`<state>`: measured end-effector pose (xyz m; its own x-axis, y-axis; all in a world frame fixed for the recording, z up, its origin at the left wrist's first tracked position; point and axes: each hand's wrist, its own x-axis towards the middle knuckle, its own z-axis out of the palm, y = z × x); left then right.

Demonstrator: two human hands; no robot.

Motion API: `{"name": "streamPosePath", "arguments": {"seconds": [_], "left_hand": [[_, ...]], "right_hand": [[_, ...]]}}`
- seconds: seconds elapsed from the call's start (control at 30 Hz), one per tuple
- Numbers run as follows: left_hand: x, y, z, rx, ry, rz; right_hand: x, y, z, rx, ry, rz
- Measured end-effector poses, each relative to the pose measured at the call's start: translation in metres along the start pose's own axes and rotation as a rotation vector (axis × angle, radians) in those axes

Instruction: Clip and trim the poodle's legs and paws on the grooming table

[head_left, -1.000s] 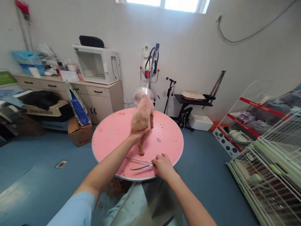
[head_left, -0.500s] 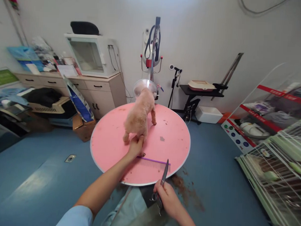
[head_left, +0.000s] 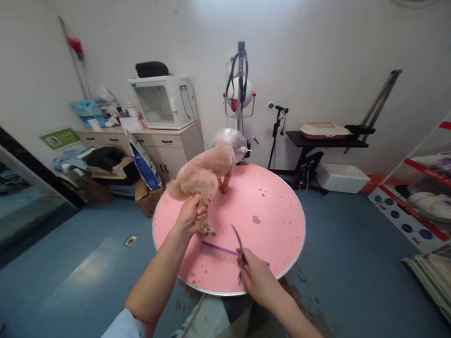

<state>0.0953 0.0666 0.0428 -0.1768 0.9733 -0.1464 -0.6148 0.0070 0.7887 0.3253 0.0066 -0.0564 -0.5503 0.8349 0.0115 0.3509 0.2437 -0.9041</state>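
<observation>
A small apricot-coloured dog [head_left: 199, 175] stands on a round pink table [head_left: 272, 200], its head inside a clear cone collar [head_left: 229, 139] and turned away from me. My left hand [head_left: 192, 212] is closed around one of its hind legs, just above the paw [head_left: 205, 229]. In my right hand [head_left: 257, 271] is a pair of scissors [head_left: 238, 241], curved in the blade and pointing up and left toward the paw, apart from it. A purple-backed comb [head_left: 222, 252] lies flat on the table, partly behind my right hand.
Hair clippings are scattered over the table and the floor. Behind it stand a grooming post [head_left: 240, 85] and a lamp stand [head_left: 274, 133]. Left are a cabinet [head_left: 170, 150] and a cardboard box [head_left: 148, 198]; right, a black stand [head_left: 322, 140], a white box [head_left: 341, 178] and a shelf rack [head_left: 425, 176].
The dog's rear has swung left, showing more of its side, with my left hand on the hind leg. The scissors have risen over the table toward the paw. My view has shifted left.
</observation>
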Motion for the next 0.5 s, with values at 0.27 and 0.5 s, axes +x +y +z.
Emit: {"name": "streamPosePath", "arguments": {"seconds": [0.27, 0.5], "left_hand": [[-0.001, -0.022, -0.008, 0.077, -0.024, -0.150], [0.010, -0.051, -0.006, 0.196, -0.050, 0.036]], "right_hand": [[0.029, 0.002, -0.001, -0.135, -0.010, -0.035], [-0.036, 0.007, 0.069, 0.913, -0.265, 0.334]]}}
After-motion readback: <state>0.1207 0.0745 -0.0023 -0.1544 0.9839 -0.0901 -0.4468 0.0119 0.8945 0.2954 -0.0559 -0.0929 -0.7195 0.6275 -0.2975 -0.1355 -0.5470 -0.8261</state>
